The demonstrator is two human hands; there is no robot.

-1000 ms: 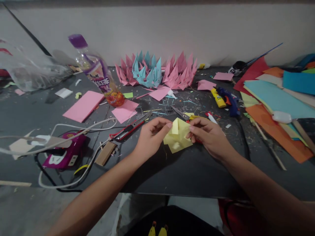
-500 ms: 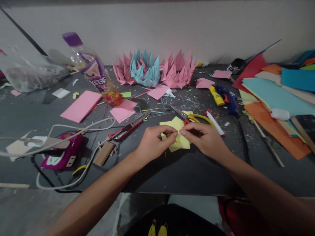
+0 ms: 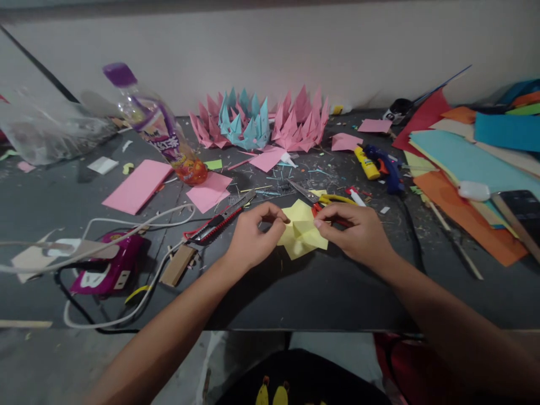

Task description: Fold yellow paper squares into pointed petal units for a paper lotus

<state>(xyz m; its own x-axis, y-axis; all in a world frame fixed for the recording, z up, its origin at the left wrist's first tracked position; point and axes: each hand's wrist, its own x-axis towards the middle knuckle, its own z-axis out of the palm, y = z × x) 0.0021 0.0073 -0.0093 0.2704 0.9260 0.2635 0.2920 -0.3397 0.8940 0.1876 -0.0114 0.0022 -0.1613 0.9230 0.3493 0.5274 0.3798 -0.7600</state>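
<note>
A yellow folded paper [image 3: 300, 236] with several points lies near the table's front, creased in its middle. My left hand [image 3: 258, 233] pinches its left edge between thumb and forefinger. On the opposite side, my right hand [image 3: 354, 232] has thumb and forefinger closed at the paper's right edge. Scissors with yellow handles [image 3: 310, 194] lie just behind the paper, partly hidden by my right hand. To the left is a red and black cutter knife [image 3: 217, 222].
Pink and blue paper flowers [image 3: 247, 126] stand at the back. A tilted bottle [image 3: 164, 135] and pink sheets [image 3: 137, 185] are left, with a purple power strip [image 3: 112, 264] and cables nearer. A glue gun [image 3: 390, 169] and coloured papers [image 3: 464, 169] lie right.
Both hands have moved apart from the paper's centre out to its edges, uncovering its creased middle. The view has shifted slightly.
</note>
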